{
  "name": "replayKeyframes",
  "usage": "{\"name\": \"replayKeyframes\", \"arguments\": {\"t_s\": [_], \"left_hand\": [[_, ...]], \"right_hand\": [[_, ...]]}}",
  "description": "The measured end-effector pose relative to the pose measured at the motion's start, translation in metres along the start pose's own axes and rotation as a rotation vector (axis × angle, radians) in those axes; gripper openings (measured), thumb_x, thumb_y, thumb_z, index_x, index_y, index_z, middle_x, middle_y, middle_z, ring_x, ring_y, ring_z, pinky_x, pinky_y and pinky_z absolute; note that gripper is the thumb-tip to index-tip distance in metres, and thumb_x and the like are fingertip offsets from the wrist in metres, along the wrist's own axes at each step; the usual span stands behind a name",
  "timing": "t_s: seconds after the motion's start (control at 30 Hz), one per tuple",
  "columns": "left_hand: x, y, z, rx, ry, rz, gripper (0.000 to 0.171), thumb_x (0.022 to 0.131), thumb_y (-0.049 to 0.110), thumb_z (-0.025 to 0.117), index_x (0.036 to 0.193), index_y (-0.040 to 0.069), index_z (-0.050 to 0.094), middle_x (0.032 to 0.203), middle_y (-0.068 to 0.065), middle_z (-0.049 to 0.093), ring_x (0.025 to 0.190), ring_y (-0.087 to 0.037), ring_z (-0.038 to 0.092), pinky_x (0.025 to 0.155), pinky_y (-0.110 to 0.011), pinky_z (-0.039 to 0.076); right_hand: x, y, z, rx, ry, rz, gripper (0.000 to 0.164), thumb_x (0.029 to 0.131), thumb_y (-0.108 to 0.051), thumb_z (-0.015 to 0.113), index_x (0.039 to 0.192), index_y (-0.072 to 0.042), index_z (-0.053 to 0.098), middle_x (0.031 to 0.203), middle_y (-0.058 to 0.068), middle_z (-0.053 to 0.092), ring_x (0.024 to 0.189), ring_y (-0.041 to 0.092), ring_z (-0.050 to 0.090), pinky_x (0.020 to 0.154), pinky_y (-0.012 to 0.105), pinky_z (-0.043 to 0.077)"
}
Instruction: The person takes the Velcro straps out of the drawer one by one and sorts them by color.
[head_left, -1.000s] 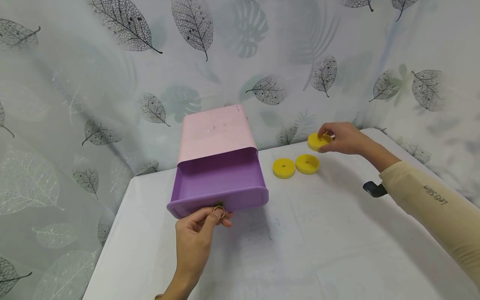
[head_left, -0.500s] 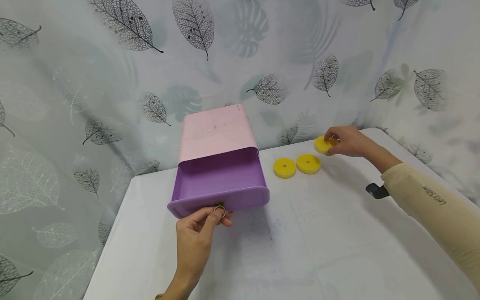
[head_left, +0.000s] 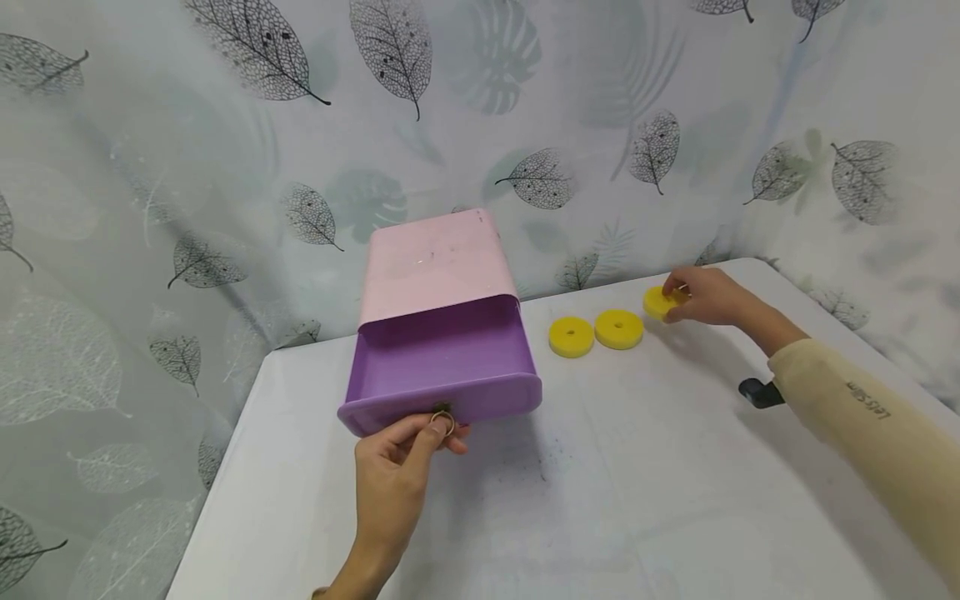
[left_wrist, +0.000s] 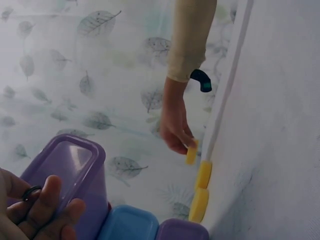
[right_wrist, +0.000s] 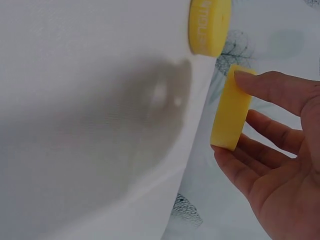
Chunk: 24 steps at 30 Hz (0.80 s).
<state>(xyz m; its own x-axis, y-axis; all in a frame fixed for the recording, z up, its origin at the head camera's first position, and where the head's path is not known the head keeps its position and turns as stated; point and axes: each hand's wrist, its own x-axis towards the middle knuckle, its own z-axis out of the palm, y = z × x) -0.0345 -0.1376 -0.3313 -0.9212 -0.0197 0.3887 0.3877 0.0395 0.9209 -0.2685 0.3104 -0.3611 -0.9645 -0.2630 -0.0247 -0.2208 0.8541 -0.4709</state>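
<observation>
A pink drawer box (head_left: 435, 258) stands at the table's back left with its purple drawer (head_left: 442, 400) pulled out; no contents show inside. My left hand (head_left: 390, 487) pinches the small metal ring pull (head_left: 443, 422) on the drawer front between thumb and fingers. At the back right, my right hand (head_left: 712, 297) holds a yellow roll (right_wrist: 231, 107) by its edges, thumb on one side and fingertips on the other. In the right wrist view the roll is apart from its neighbour, above the table. Two like rolls, one left (head_left: 571, 337) and one right (head_left: 618, 329), lie side by side.
The left wrist view shows a blue drawer (left_wrist: 129, 224) and another purple drawer (left_wrist: 182, 230) beside the pulled-out one. A black curved piece (head_left: 759, 392) sticks out by the right sleeve. A leaf-print curtain (head_left: 450, 125) hangs behind the white table (head_left: 600, 500).
My right hand has carried the held yellow roll rightward and lower, past the right end of the two lying rolls. My left hand stays on the ring pull, and the drawer has not moved.
</observation>
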Motion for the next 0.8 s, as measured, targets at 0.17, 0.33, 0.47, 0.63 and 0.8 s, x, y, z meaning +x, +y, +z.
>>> {"name": "replayKeyframes", "arguments": {"t_s": [0.17,0.33,0.47,0.63,0.8], "left_hand": [[0.000,0.000,0.001,-0.002,0.002,-0.009,0.019,0.102,0.004,0.064,0.089,0.000,0.077,0.074,-0.012,0.073,0.087,-0.033,0.076,0.094,-0.037,0.053],[0.000,0.000,0.001,-0.002,0.005,-0.019,0.019,0.102,0.005,0.064,0.089,0.000,0.077,0.074,-0.012,0.073,0.086,-0.033,0.076,0.094,-0.037,0.053],[0.000,0.000,0.001,-0.003,0.004,-0.009,0.019,0.102,0.004,0.064,0.089,0.000,0.077,0.074,-0.012,0.073,0.085,-0.033,0.076,0.093,-0.037,0.053],[0.001,0.000,0.001,-0.002,-0.002,-0.005,0.018,0.102,0.005,0.064,0.090,0.000,0.077,0.074,-0.012,0.073,0.086,-0.033,0.076,0.093,-0.037,0.053],[0.001,0.000,0.000,0.003,0.000,-0.020,0.018,0.102,0.005,0.064,0.089,0.000,0.077,0.074,-0.012,0.073,0.086,-0.033,0.076,0.093,-0.037,0.053]], "right_hand": [[0.000,0.005,0.005,0.006,-0.028,0.026,0.045,0.087,-0.013,0.083,0.118,0.011,0.062,0.125,0.035,0.060,0.109,0.046,0.056,0.099,0.061,0.045],[0.001,0.009,0.012,0.006,-0.044,0.031,0.042,0.087,-0.011,0.082,0.117,0.010,0.062,0.125,0.035,0.060,0.109,0.046,0.056,0.100,0.062,0.044],[0.002,0.012,0.016,0.003,-0.056,0.037,0.042,0.086,-0.010,0.083,0.116,0.010,0.062,0.124,0.035,0.060,0.108,0.045,0.056,0.099,0.061,0.045],[0.003,0.012,0.022,0.009,-0.062,0.046,0.043,0.084,-0.009,0.084,0.116,0.010,0.062,0.123,0.034,0.060,0.104,0.044,0.056,0.097,0.060,0.047],[0.004,0.012,0.028,0.004,-0.065,0.057,0.042,0.084,-0.007,0.083,0.116,0.010,0.061,0.123,0.034,0.060,0.104,0.043,0.056,0.097,0.059,0.047]]}}
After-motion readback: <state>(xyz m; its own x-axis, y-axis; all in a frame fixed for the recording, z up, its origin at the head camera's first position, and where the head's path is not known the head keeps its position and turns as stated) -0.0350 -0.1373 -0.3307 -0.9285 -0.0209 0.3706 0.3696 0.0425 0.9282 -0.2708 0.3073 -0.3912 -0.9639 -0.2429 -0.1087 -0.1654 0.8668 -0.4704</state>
